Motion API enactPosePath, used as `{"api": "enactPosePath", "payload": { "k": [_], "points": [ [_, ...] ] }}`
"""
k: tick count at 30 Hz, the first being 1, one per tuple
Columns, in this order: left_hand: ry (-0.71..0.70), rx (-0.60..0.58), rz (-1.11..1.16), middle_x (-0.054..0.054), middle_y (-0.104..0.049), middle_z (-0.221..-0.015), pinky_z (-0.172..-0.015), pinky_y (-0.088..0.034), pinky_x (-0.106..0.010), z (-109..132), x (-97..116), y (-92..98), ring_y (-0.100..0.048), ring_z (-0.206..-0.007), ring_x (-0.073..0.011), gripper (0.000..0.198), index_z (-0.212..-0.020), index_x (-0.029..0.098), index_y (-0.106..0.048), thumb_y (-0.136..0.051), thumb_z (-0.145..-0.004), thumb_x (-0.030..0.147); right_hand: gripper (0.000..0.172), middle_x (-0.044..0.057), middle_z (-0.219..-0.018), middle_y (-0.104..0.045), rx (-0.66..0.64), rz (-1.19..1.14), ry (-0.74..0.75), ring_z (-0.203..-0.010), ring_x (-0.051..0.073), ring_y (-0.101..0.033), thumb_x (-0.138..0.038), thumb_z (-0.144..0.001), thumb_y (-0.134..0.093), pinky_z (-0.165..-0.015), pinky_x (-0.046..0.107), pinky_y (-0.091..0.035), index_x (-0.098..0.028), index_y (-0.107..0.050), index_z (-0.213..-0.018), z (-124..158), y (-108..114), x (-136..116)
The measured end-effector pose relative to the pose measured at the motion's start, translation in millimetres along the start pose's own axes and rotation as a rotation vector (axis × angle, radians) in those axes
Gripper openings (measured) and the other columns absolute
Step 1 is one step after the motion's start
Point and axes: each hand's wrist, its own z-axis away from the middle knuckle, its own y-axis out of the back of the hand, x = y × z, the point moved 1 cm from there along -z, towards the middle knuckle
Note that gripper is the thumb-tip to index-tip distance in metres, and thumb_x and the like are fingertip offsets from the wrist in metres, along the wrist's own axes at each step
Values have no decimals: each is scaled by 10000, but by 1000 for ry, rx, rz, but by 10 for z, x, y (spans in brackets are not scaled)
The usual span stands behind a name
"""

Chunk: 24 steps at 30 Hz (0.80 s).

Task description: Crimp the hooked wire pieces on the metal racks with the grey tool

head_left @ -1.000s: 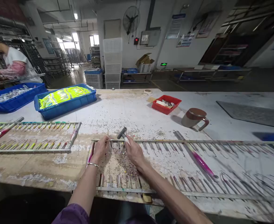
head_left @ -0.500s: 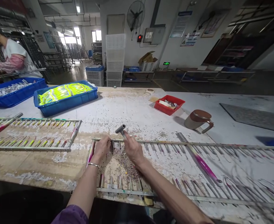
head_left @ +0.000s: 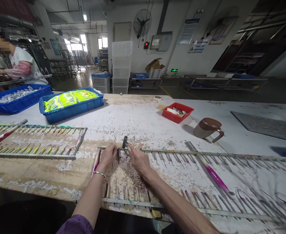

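Observation:
My right hand [head_left: 140, 161] is closed around a grey T-shaped tool [head_left: 125, 142] with a tubular head, which stands at the frame's far rail. Beside it, on the left, my left hand [head_left: 108, 157] has its fingers pinched at the same rail; what they hold is hidden. Both hands are over the left end of a long metal frame [head_left: 133, 202]. Small hooked pieces [head_left: 168, 157] hang in rows from its rails. Dark and coloured chips [head_left: 129, 172] lie scattered between my forearms. A pink-purple bar [head_left: 213, 175] crosses the frame to the right.
Another frame [head_left: 60, 157] with yellow hooked pieces lies at left. Behind it are a blue tray [head_left: 72, 112] of bright yellow packets and a blue bin [head_left: 18, 105]. A red tray [head_left: 175, 117] and a brown mug [head_left: 207, 128] stand at right. A co-worker [head_left: 23, 65] is at far left.
The tool's head has swung from a slant to nearly upright and come down to the far rail. My left hand stays at the rail. The whole view has shifted slightly.

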Motion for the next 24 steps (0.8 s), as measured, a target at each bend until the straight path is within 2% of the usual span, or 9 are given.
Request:
{"api": "enactPosePath", "payload": {
  "k": [3, 7, 12, 17, 21, 24],
  "points": [
    [9, -2, 21, -36, -724, -895, -713, -396, -282, 1, 19, 19, -645, -804, -187, 166, -951, 223, -673, -523, -977, 156, 528, 121, -986, -757, 43, 2, -9, -759, 191, -662, -314, -1153, -291, -633, 265, -453, -210, -549, -1601, -7, 17, -15],
    [19, -11, 35, -24, -704, -846, -699, -392, -281, 0, 26, 33, -629, -775, -187, 170, -916, 220, -667, -521, -974, 155, 484, 90, -886, -750, -89, 33, -17, -675, 185, -629, -291, -1128, -373, -582, 263, -429, -223, -617, -1541, -9, 18, -19],
    [6, -1, 47, -38, -734, -920, -742, -414, -284, -9, 0, 16, -651, -849, -195, 167, -951, 215, -680, -535, -956, 133, 524, 121, -1001, -759, 47, 17, -27, -756, 190, -667, -324, -1158, -291, -637, 267, -460, -209, -551, -1598, -43, 64, 1],
    [14, -14, 58, -19, -711, -857, -711, -411, -278, -4, -4, 18, -632, -789, -185, 160, -925, 213, -670, -525, -974, 165, 427, 63, -879, -755, -32, 46, 46, -652, 153, -621, -302, -1135, -445, -566, 240, -401, -240, -645, -1507, -96, 35, 11],
    [18, -18, 57, -42, -742, -927, -740, -432, -287, -6, -5, 28, -655, -840, -196, 173, -971, 208, -688, -524, -972, 152, 482, 101, -978, -763, 63, 38, 53, -718, 151, -639, -297, -1161, -352, -582, 242, -400, -208, -565, -1584, -109, 6, 18],
    [16, -17, 50, -36, -735, -899, -738, -431, -286, -8, -11, 26, -647, -816, -193, 171, -964, 208, -692, -529, -976, 157, 473, 73, -861, -744, 71, 42, 70, -611, 141, -586, -264, -1153, -350, -533, 251, -354, -196, -633, -1525, -93, -49, 10]
  ]
}}
